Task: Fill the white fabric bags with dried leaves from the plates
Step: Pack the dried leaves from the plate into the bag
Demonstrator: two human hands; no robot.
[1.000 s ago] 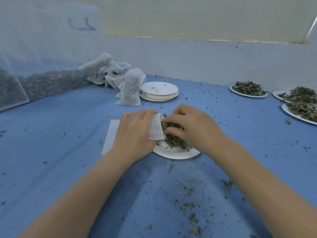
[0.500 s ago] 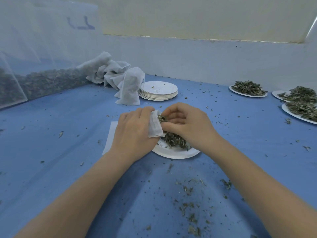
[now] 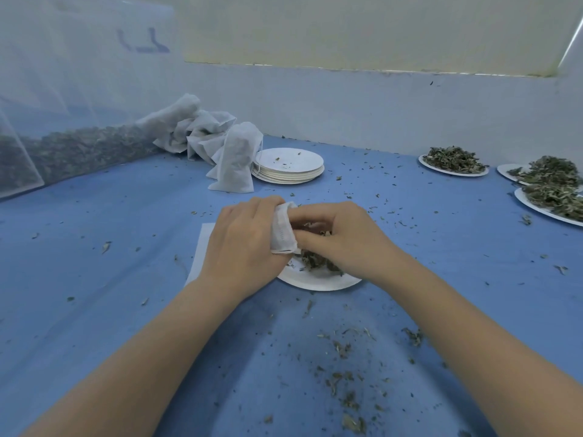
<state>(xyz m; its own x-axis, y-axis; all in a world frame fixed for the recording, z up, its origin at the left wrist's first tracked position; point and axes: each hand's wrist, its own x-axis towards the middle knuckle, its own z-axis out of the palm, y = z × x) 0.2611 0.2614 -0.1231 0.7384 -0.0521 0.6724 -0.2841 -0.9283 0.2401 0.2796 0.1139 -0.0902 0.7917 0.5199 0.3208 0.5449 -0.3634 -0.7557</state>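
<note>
White fabric bag (image 3: 283,230) gripped by left hand (image 3: 243,239), right hand (image 3: 342,236) fingers pinching dried leaves (image 3: 315,261), stacked plates (image 3: 288,165) beyond

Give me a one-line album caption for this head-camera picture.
Left hand holds a white fabric bag open while the right hand pushes in dried leaves from a plate.

Open blue bench (image 3: 94,263) to the left of the left hand (image 3: 243,244); only leaf crumbs there. Far side blocked by filled bags (image 3: 235,162) and a stack of empty plates (image 3: 288,167), touching each other. Right side: three loaded plates (image 3: 454,162) along the wall. Clear lane between stack and loaded plates. Near edge holds scattered leaf bits (image 3: 344,380).
</note>
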